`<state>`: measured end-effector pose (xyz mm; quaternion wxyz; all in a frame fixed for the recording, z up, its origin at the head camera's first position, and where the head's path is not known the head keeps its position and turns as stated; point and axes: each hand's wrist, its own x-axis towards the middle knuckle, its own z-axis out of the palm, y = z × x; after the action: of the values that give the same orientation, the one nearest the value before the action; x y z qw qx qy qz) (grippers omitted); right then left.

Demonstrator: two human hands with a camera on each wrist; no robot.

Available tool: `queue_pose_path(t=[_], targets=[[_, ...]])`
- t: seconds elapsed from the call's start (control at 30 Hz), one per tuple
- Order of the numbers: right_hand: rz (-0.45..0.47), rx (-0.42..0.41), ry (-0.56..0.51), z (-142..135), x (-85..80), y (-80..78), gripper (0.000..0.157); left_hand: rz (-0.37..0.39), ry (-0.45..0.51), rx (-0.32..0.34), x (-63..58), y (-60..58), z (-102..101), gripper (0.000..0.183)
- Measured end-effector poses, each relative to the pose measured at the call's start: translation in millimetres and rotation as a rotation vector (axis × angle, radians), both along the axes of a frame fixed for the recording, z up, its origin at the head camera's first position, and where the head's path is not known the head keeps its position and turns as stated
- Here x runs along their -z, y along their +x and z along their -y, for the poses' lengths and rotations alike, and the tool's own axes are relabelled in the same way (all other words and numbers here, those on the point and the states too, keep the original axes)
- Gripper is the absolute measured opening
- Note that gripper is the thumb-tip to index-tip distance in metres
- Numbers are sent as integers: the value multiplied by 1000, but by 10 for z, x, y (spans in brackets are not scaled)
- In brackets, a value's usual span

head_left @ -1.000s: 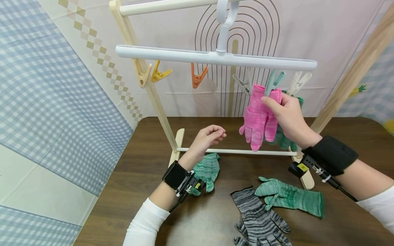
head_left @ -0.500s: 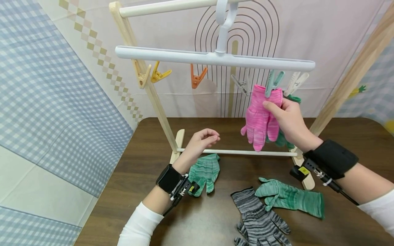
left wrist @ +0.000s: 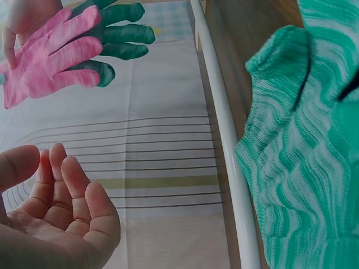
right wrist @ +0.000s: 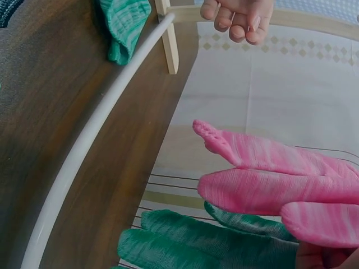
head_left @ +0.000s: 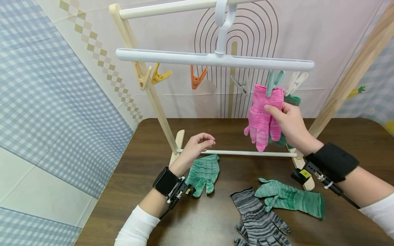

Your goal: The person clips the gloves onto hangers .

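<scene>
A pink knit glove (head_left: 260, 116) hangs fingers down from a mint clothespin (head_left: 272, 83) under a white hanger (head_left: 184, 57). My right hand (head_left: 290, 123) pinches the glove's edge just below the cuff, thumb in front. Behind it a green glove (head_left: 293, 99) hangs near a white clothespin (head_left: 295, 83); most of that glove is hidden. My left hand (head_left: 197, 147) is held in the air to the left, fingers loosely curled with nothing in them, above a second green glove (head_left: 204, 174) on the table. The left wrist view shows the curled fingers (left wrist: 101, 210) near the thumb.
Beige (head_left: 143, 78), yellow (head_left: 160, 75), orange (head_left: 197, 78) and grey clothespins (head_left: 240, 85) hang without gloves. A wooden rack (head_left: 155, 102) carries the hanger; its low white bar (head_left: 246, 152) crosses the table. A grey-black striped glove (head_left: 258, 215) and another green glove (head_left: 289, 198) lie in front.
My left hand has drawn back left and slightly down, uncovering more of the green glove below. My right hand and the pink glove have shifted slightly right; the grip stays.
</scene>
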<state>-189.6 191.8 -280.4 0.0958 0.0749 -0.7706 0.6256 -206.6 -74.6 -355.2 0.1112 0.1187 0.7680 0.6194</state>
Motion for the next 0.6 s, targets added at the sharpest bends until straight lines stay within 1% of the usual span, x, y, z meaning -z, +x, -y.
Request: queue_pose_path(t=[0.2,0.37,0.43,0.5,0.6], targets=[[-2,-10,-11,-23,25,0,29,20,-21,4,49,-13,35,21],[-4,-7,-36,-40,54,-8,22,31,-42,19,101,-23,71,20],[-4,-13,-53,-50,68,-12,17,20,-80,41,122,-27,92,20],[0,-28,-81,-63,85,-16,14,9,-124,78,140,-26,116,22],[7,-44,-93,-82,109,-17,13,-4,-182,135,161,-24,147,25]])
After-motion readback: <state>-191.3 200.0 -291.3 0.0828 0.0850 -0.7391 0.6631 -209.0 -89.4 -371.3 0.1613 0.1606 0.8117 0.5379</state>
